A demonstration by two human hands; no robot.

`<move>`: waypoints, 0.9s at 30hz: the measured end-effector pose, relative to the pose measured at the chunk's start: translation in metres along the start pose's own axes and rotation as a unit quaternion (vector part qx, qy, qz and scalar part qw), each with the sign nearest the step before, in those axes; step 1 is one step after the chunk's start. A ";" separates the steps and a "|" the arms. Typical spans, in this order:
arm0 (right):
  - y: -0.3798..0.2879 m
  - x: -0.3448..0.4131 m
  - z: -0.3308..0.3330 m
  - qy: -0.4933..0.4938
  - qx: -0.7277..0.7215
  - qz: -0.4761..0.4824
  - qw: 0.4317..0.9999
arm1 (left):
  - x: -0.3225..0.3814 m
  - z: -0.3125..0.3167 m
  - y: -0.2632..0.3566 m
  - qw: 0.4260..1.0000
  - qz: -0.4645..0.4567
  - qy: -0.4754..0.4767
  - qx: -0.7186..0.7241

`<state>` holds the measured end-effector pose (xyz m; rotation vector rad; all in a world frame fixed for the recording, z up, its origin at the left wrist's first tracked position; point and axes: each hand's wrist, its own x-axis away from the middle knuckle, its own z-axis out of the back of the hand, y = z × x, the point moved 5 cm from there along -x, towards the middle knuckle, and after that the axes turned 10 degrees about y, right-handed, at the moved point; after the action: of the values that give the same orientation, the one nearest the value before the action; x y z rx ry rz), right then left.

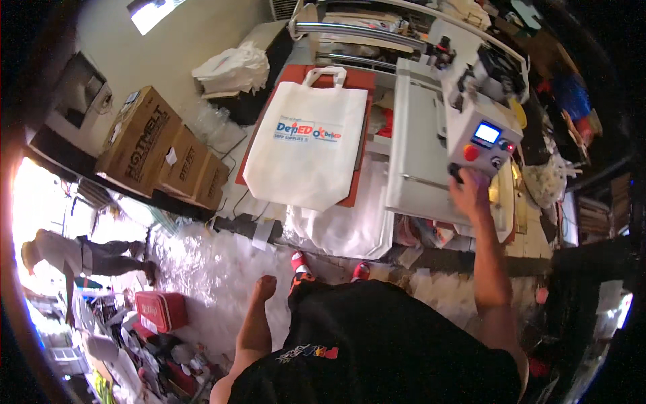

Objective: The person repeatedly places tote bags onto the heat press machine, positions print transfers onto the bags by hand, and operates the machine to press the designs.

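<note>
My right hand [470, 191] is on a black handle [454, 171] below the control box [485, 134] of a heat press, its fingers around it and slightly blurred. The box carries a lit screen and a red button. Left of the press head [416, 136], a white non-woven tote bag [308, 171] lies flat on a red-brown press bed [361, 184], with red and blue printing face up and handles pointing away. My left hand [265, 288] hangs low by my side, fingers curled in, with nothing visible in it.
A stack of white bags [233, 68] lies at the back left. Cardboard boxes [146, 141] stand left of the bed. Clear plastic sheeting [348, 222] hangs at the table's front edge. A red cooler box [161, 310] sits on the floor, and a person [75, 255] stands further left.
</note>
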<state>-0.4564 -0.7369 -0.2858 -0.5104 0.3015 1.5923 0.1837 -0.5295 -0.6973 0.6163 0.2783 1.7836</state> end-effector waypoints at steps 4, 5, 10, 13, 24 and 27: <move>-0.039 -0.011 0.010 0.027 -0.049 0.175 0.983 | 0.023 -0.034 0.052 0.997 -0.068 -0.025 -0.009; -0.045 -0.018 0.003 0.000 -0.065 0.151 0.986 | 0.028 -0.040 0.058 0.997 -0.069 -0.031 -0.005; -0.110 -0.034 -0.037 0.067 -0.178 0.227 0.955 | 0.080 -0.049 0.063 0.999 -0.012 0.026 0.034; -0.156 -0.045 -0.065 0.096 -0.212 0.232 0.945 | 0.120 -0.043 0.069 0.999 -0.008 0.036 0.022; -0.276 -0.082 -0.103 0.100 -0.240 0.277 0.925 | 0.362 -0.124 0.012 0.884 0.398 0.084 0.231; -0.272 -0.060 -0.084 0.122 -0.339 0.307 0.881 | 0.421 -0.156 0.006 0.844 0.461 0.051 0.270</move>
<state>-0.1742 -0.8050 -0.2983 -1.2575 0.0768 2.2609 0.0140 -0.1141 -0.7132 1.1944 0.6491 2.7007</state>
